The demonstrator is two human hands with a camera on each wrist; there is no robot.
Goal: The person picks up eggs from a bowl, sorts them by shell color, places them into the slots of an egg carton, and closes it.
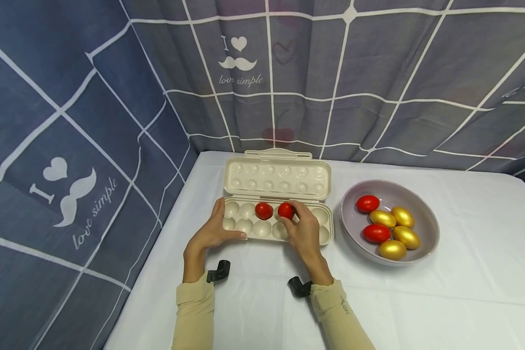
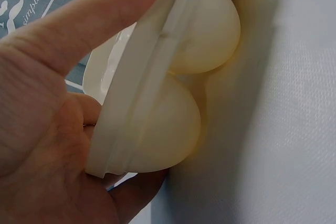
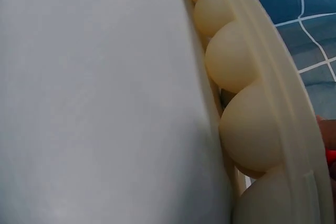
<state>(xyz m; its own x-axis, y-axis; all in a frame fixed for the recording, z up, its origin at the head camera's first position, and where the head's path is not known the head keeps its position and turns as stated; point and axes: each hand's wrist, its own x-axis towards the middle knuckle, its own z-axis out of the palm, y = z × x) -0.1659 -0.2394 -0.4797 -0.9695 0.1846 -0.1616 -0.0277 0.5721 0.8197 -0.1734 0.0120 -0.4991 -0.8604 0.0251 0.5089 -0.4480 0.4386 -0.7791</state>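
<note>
Right hand (image 1: 305,232) angled over egg carton (image 1: 262,228).
A red egg (image 1: 284,211) is pinched between thumb and fingers; the carton's end is gripped by the widely spread left hand (image 1: 209,234).

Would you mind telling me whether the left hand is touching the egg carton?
Touching: the left wrist view shows the left hand gripping the end of the egg carton, its thumb lying against the rim.

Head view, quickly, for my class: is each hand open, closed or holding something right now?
Left hand: holding the left end of the cream egg carton.
Right hand: holding a red egg at the carton's back row.
</note>
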